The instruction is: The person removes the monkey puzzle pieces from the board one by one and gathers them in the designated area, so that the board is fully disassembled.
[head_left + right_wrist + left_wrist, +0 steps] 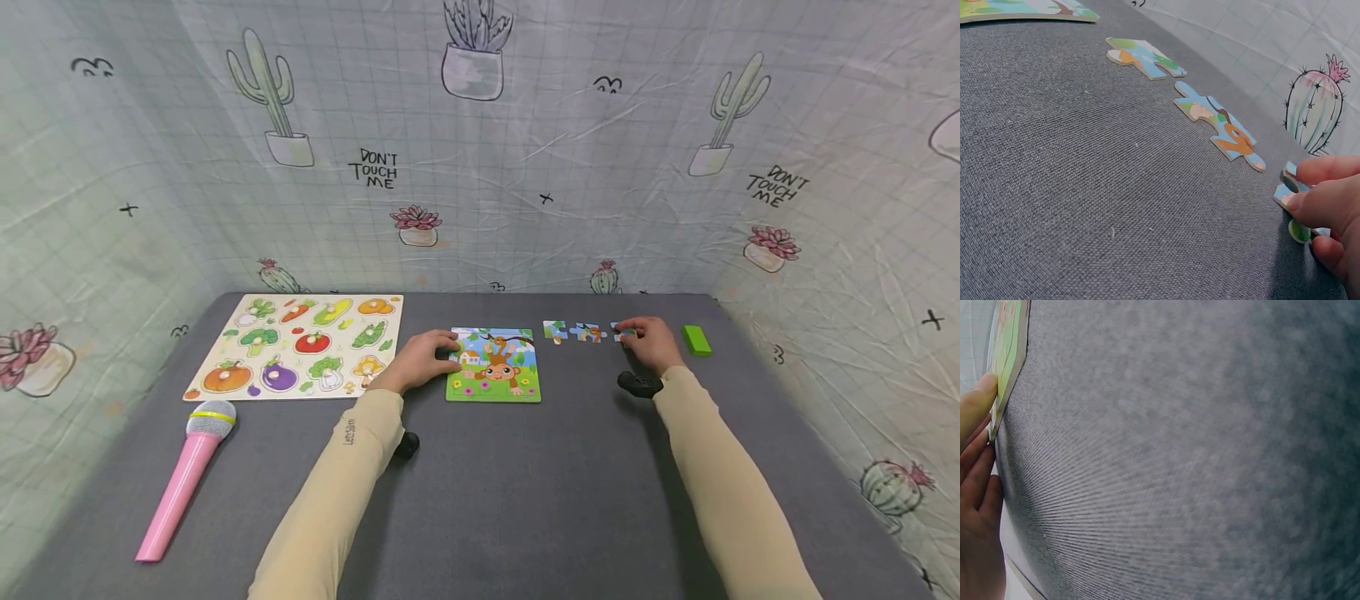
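Observation:
My left hand (422,360) holds the left edge of a monkey jigsaw puzzle board (493,385), which lies on the table. In the left wrist view its thumb (984,394) is against the board's edge, with the other fingers close by at the corner. Right of the board, my right hand (651,342) pinches a jigsaw puzzle piece (1284,195) at the table, partly hidden by thumb and fingers. Two more pieces lie in a row beside it: an orange-and-blue piece (1225,128) and a green-and-blue piece (1142,55).
A vegetable puzzle board (292,387) lies at the back left, near my left forearm. In front of it is a pink toy microphone (183,479). A green block (696,340) sits right of my right hand. Printed cloth (495,183) hangs behind the grey table (525,500).

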A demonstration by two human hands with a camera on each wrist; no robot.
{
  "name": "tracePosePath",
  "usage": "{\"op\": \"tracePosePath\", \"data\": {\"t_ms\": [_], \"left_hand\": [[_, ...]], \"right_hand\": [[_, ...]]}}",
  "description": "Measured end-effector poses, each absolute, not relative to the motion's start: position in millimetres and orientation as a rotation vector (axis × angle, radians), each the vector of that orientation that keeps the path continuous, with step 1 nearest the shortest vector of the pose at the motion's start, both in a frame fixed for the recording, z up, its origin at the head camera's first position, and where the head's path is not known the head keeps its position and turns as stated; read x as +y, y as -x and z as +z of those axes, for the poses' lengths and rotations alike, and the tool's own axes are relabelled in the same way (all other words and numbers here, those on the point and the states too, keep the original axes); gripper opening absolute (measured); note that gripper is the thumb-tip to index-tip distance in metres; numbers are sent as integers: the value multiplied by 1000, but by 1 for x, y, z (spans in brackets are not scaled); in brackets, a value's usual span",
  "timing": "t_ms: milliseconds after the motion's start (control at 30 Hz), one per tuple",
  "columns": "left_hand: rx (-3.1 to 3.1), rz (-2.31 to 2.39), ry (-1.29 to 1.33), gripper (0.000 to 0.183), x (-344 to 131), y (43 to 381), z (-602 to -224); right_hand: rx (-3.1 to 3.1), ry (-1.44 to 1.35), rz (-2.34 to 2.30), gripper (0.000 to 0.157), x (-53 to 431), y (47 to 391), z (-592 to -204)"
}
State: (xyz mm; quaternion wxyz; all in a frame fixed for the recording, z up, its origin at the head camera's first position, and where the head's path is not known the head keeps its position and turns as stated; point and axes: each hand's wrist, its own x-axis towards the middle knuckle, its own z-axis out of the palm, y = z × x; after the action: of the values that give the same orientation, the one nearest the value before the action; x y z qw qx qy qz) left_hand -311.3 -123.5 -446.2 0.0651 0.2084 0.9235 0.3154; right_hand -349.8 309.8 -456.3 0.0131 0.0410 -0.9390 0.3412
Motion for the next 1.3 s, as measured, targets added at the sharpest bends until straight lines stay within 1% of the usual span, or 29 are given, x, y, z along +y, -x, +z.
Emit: {"op": "tracePosePath", "data": {"t_ms": [167,300,733,900,1033,1167,1300], "left_hand": [[2788,945,-636,42,-123,313,-447],[2788,940,-636,42,-124,313,-448],[2792,940,-650,41,-124,312,-448],[2792,939,-653,41,-123,313,-448],[2789,943,-652,41,-124,312,-447],[2785,946,-649,41,-124,311,-445],[2781,938,-645,41,-124,311,-445]], "right_hand": [[-2993,-101,1078,37,311,351,-455],[-3033,-98,1092,40,309,350,-452],[-3036,-178,1081,39,309,345,-449],[-3009,-73,1179,40,303,344,-445],[-2990,-21,1268,43,288,343,-435],[-2981,-81,1328,43,263,342,-423],[-2974,-147,1358,43,226,338,-412]]}}
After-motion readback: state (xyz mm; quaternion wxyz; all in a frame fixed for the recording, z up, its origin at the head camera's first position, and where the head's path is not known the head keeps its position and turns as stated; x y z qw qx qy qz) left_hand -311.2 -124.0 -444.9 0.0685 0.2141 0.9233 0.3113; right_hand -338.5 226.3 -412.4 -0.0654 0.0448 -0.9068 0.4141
